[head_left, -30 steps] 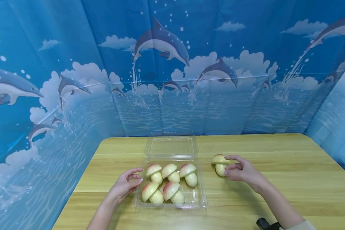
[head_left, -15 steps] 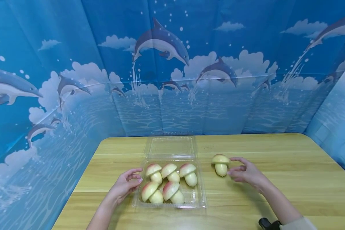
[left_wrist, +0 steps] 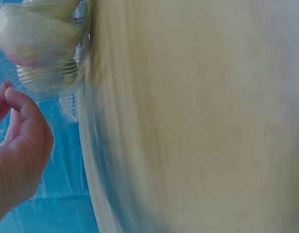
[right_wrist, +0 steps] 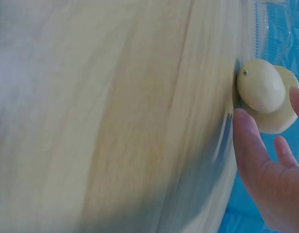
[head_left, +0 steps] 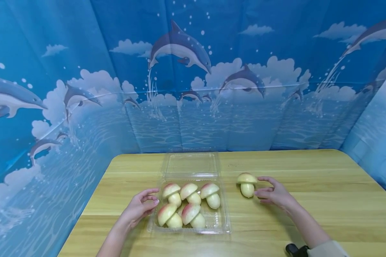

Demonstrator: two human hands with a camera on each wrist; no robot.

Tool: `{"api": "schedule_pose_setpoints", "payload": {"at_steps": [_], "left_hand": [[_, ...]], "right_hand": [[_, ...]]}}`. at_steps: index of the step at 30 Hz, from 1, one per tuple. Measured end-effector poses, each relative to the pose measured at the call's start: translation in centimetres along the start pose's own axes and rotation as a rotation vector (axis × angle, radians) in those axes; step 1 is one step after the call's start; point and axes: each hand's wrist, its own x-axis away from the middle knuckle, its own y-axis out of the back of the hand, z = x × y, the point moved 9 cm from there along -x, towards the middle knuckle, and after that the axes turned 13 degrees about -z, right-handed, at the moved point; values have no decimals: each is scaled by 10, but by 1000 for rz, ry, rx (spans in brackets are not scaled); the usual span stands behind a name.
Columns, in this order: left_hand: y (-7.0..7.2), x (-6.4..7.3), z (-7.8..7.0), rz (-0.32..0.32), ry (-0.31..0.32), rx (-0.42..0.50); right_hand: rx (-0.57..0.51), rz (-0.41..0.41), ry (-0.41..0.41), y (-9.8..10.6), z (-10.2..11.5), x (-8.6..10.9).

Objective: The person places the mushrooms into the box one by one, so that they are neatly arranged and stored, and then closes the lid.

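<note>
Several cream mushroom-shaped pieces with pink-tinged caps lie in two rows inside a clear plastic clamshell box. Its lid lies folded back on the far side. My left hand is at the box's left edge with loosely bent fingers; whether it touches the rim I cannot tell. One more mushroom-shaped piece stands on the table, right of the box, cap pointing away. Close to its right side is my right hand, fingers relaxed and apart, holding nothing. In the right wrist view, the fingertips come close to this piece.
The light wooden table reaches back to a blue dolphin-print curtain, which also hangs at both sides. A dark object shows near the right sleeve at the front edge.
My right hand has let go of the single mushroom-shaped piece and drawn back slightly to the right. That piece stays in place. The left hand and the box have not visibly moved.
</note>
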Motion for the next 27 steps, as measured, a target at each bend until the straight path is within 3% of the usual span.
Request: {"api": "schedule_pose_setpoints", "payload": {"at_steps": [27], "left_hand": [[1, -1, 1, 5, -2, -2]], "right_hand": [[-17, -8, -42, -8, -5, -14]]}}
